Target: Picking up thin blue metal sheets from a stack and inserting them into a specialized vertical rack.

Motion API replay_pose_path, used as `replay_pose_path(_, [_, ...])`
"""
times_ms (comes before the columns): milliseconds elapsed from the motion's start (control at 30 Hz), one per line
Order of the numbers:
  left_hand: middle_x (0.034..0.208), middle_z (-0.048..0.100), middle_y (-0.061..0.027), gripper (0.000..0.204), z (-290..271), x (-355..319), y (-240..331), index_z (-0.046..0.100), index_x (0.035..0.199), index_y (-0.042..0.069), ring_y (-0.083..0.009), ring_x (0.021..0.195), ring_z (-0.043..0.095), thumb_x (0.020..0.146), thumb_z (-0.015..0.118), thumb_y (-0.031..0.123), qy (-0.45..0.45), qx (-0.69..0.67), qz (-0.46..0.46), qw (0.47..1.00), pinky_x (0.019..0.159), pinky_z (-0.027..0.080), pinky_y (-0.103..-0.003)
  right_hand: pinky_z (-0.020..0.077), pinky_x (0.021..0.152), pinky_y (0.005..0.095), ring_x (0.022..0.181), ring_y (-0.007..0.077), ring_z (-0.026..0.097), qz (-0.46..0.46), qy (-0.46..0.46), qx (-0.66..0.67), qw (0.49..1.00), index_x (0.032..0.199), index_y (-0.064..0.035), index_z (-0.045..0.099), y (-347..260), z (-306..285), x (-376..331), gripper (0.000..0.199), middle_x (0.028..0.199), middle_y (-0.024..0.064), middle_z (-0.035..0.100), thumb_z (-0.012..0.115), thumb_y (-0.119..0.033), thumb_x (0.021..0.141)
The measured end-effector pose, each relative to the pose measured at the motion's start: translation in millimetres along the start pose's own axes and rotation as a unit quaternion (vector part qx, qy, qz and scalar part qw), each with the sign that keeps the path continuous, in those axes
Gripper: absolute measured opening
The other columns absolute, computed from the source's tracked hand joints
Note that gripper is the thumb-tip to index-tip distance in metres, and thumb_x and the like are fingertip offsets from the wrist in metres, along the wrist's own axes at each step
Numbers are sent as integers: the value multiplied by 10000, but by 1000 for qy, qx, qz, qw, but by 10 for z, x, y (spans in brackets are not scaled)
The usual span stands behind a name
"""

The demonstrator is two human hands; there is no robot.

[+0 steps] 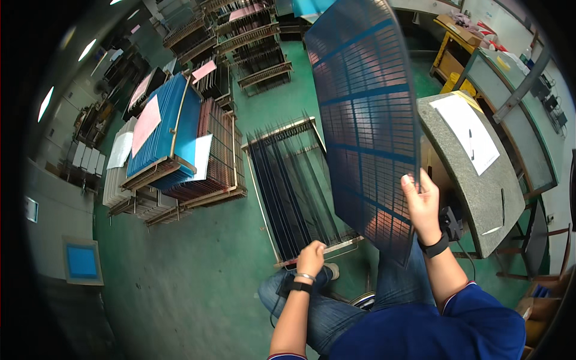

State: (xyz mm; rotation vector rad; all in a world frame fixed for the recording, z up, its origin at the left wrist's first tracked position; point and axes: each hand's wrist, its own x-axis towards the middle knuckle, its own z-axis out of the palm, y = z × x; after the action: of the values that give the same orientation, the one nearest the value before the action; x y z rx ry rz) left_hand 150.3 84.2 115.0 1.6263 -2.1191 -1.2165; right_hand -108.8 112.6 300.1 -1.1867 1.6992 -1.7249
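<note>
Your right hand (423, 207) clamps a blue-gridded rectangular panel (367, 123) near its edge, likely sparing its face, while your left hand's (311, 259) hold is unclear.

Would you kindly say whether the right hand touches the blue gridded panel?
Touching: the head view shows the right hand holding the blue gridded panel at its edge, thumb over its face.

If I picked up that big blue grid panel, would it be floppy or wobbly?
Probably stiff: the panel stays up without folding while the right hand grips its edge. It might tip or swing, because it's tall and that hand is below its middle. Its shiny face may be slippery.
</note>
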Motion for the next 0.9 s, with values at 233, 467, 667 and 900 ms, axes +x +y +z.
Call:
replay_pose_path(233, [881,634,-128,101,208,757,-118,629,890,80,-342,867,598,823,557,100,138,-3,-1,990,741,483,-431,443,639,197,702,42,488,52,-34,-34,997,1278,33,476,808,673,-32,393,781,9,574,543,-44,898])
replay_pose_path(467, [1239,546,-95,170,548,1276,7,639,964,90,-295,1189,465,813,564,66,207,96,50,972,988,369,-415,473,676,230,765,43,558,79,-69,-102,989,1256,16,497,1289,914,32,369,905,158,668,514,-10,889])
replay_pose_path(667, [1399,393,-76,318,600,1536,-24,583,1140,95,-296,1325,303,826,550,62,149,142,81,975,1079,243,-461,484,692,246,806,111,643,84,-80,-119,986,1260,-1,490,1408,974,162,385,921,228,644,506,1,875])
replay_pose_path(900, [1410,374,-50,431,540,1529,-63,478,1246,85,-268,1332,296,836,593,151,120,162,81,976,1082,254,-449,476,584,342,634,243,658,89,-83,-157,980,1230,-16,525,1680,1096,447,391,732,266,573,530,-17,839])
